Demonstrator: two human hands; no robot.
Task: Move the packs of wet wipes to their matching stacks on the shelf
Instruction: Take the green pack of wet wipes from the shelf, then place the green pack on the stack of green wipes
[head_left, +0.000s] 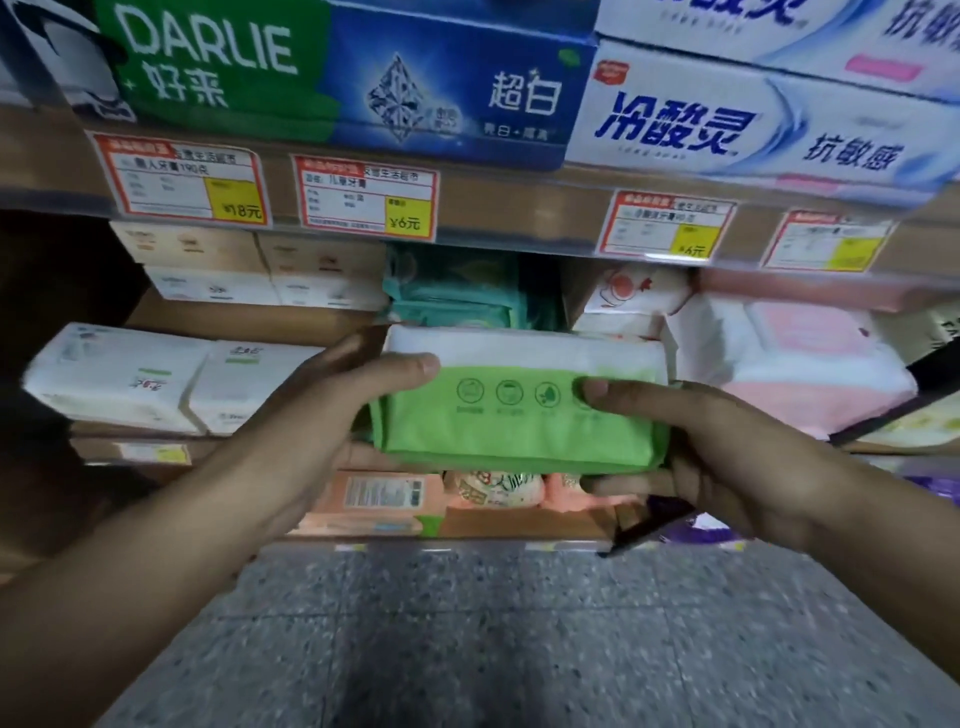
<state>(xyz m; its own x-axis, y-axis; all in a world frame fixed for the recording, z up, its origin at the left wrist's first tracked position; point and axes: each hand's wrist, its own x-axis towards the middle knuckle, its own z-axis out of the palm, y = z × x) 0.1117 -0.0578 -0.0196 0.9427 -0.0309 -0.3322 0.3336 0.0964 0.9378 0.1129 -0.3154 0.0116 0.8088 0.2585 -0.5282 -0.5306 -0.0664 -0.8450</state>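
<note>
A green and white pack of wet wipes (524, 358) is held level in front of the middle shelf. My left hand (317, 421) grips its left end, thumb on top. My right hand (711, 457) grips its right end, fingers underneath and thumb across the green face. Behind the pack, a stack of teal-green packs (452, 296) sits on the shelf. White packs (119, 379) lie to the left. Pink and white packs (810, 358) lie to the right.
Toothpaste boxes (332, 78) fill the upper shelf above a rail of price tags (363, 202). Beige boxes (249, 270) stand at the back left. Orange packs (379, 499) lie on the lower shelf. Speckled grey floor (493, 639) spreads below.
</note>
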